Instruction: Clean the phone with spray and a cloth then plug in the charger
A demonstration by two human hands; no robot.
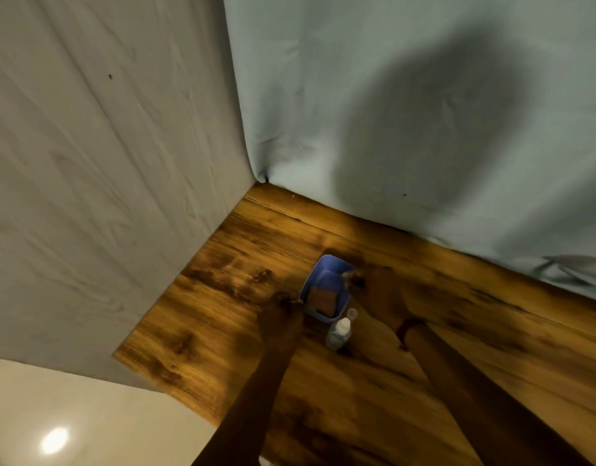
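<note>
A small blue plastic tub (324,271) stands on the wooden table (222,297). Inside it lies a brown folded thing (321,300), likely the cloth; the blur hides detail. My left hand (279,309) has its fingers on the tub's left rim. My right hand (380,294) pinches the right rim. A clear spray bottle (338,332) with a white top stands just in front of the tub, between my forearms. A small clear cap (352,312) sits beside it. No phone or charger is visible.
A grey wall panel (105,163) closes the table's left side and a pale cloth backdrop (390,112) hangs behind it, forming a corner. The table's left front edge drops off to a light floor (71,415).
</note>
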